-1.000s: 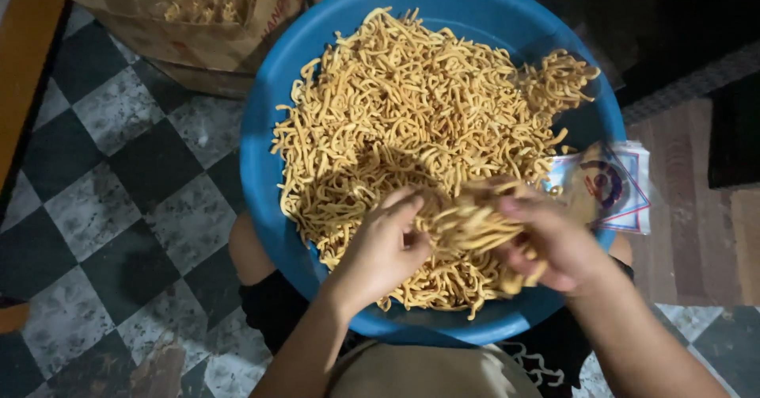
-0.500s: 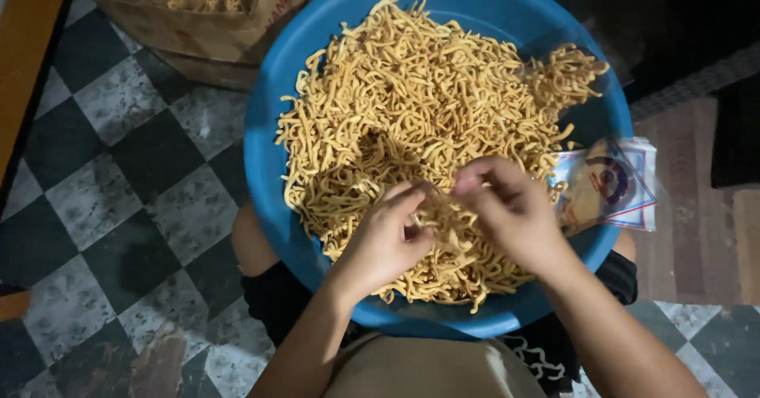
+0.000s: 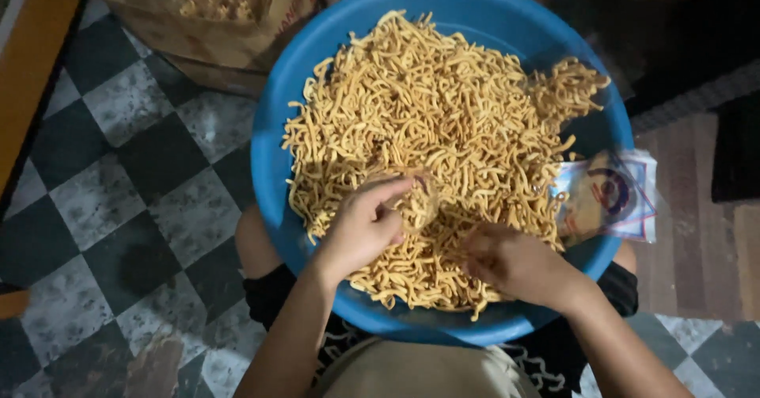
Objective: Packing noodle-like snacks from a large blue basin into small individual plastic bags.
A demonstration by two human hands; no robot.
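A wide blue basin [image 3: 277, 129] rests on my lap, heaped with thin golden fried snack sticks [image 3: 443, 105]. My left hand [image 3: 360, 228] is over the near part of the heap. It pinches a small clear plastic bag [image 3: 419, 200] that has some sticks in it. To its right, my right hand [image 3: 511, 263] lies palm down in the pile, fingers curled around a bunch of sticks. How many sticks it has hold of is hidden under the fingers.
A filled clear packet with a printed label [image 3: 609, 196] lies on the basin's right rim. Behind the basin is a brown paper-lined container with more sticks [image 3: 222, 2]. A black-and-white checkered floor [image 3: 103, 176] lies to the left, with a wooden edge [image 3: 32, 57] at the far left.
My right hand has dropped from the middle of the heap to the near right and dug into the sticks. My left hand stayed put, still pinching the small bag.
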